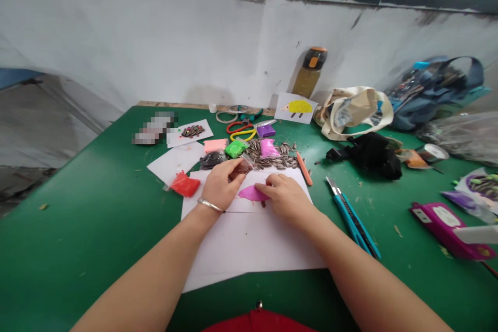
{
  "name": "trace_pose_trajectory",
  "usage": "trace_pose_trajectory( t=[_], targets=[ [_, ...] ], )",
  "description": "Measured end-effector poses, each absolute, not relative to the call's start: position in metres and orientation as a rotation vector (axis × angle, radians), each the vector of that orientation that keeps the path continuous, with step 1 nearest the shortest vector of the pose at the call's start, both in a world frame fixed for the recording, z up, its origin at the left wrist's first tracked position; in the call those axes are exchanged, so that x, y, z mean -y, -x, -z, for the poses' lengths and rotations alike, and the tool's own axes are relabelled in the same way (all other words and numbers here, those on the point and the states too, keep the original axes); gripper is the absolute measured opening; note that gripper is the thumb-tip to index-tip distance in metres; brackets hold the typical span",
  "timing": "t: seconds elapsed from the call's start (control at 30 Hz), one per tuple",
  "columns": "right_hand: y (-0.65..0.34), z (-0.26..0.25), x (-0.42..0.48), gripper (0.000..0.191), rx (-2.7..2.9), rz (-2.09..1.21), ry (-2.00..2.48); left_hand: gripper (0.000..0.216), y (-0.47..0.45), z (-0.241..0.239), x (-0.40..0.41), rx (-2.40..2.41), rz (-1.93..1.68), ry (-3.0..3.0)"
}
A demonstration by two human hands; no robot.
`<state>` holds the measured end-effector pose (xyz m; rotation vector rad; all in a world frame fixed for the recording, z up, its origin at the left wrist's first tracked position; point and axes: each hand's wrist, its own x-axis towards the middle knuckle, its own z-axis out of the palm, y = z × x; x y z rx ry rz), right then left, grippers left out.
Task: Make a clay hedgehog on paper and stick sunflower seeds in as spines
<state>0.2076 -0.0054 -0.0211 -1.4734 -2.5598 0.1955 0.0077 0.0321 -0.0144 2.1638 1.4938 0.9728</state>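
The right hand (288, 199) covers one end of the pink shape (251, 193). The left hand (220, 187) partly hides a small bag (246, 163); its grip is unclear. Pixelation blurs an object (153, 128) on the desk (97, 207). The right edge crops a plastic bag (467, 129).

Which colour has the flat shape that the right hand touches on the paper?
The flat shape is bright pinkish-purple, best seen in the head view.

From the left hand (218, 187), open green tabletop (97, 218) toward nine o'clock, past a red packet (185, 184); black packet (213, 159) blocks twelve. From the right hand (290, 199), seeds (286, 161) block twelve, utility knife (350, 219) between three and four.
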Motion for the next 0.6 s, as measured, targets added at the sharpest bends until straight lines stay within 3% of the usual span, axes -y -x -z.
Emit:
trace_pose_trajectory(
  t=[0.17, 0.4, 0.6],
  targets=[
    [-0.219, 0.026, 0.003, 0.052, 2.420, -0.392, 1.354, 0.036, -0.009, 0.013, -0.031, -1.486, -0.963, -2.178],
    [-0.214, 0.022, 0.007, 0.034, 2.552, -0.256, 1.422, 0.036, -0.009, 0.013, -0.032, -1.501, -0.951, -2.170],
    [-0.223, 0.022, 0.006, 0.049, 2.428, -0.415, 1.357, 0.036, -0.009, 0.014, -0.032, -1.487, -0.965, -2.173]
  ],
)
